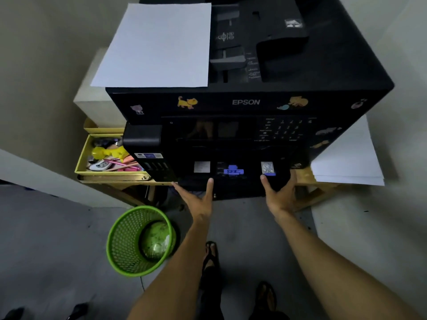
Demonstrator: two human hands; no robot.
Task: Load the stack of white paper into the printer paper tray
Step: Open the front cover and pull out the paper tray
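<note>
Your left hand (198, 199) and right hand (280, 195) are gripping the paper tray (231, 183) at the printer (246, 102) front; fingers hidden beneath, state unclear. White paper (157, 45) is lying beyond, atop the printer's rear-left corner.

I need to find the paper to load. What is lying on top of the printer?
A stack of white paper lies flat on the left part of the printer's top, its left edge overhanging. Whatever lies under the sheets is covered. The dark feeder parts fill the rest.
</note>
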